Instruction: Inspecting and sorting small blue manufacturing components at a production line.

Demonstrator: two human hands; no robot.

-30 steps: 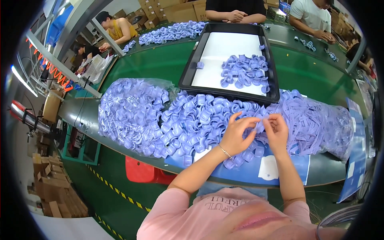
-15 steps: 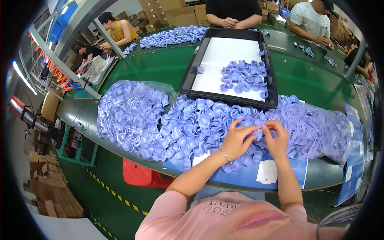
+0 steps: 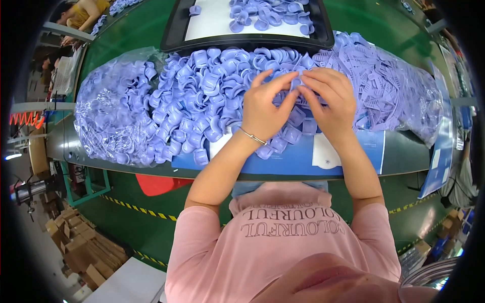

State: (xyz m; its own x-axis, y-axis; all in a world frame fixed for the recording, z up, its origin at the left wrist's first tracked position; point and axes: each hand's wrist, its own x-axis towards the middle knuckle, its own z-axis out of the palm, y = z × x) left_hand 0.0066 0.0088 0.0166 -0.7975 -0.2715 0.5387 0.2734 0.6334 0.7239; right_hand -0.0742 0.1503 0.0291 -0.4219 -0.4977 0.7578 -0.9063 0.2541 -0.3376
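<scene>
Both my hands meet over the heap, fingertips almost touching. A small lavender plastic piece (image 3: 297, 82), mostly covered by the fingers, sits between them. My left hand (image 3: 264, 110), with a thin bracelet at its wrist, pinches it from one side with thumb and index finger. From the other side my right hand (image 3: 334, 103) is closed on the same piece with bent fingers. Beneath and to the left spreads a large heap of curved lavender plastic pieces (image 3: 209, 83). Flat, slotted lavender strips (image 3: 379, 81) lie piled to the right of my right hand.
Beyond the heap stands a black tray (image 3: 247, 44) lined in white, with loose lavender pieces inside. Clear plastic bags (image 3: 108, 108) enclose pieces at left and strips at right. Blue printed sheets (image 3: 364, 151) lie along the near edge. A red stool (image 3: 156, 184) is below the table.
The view has tilted down, so the tray and heap appear higher and the people across the table have mostly left it. My hands remain together at the small piece.
</scene>
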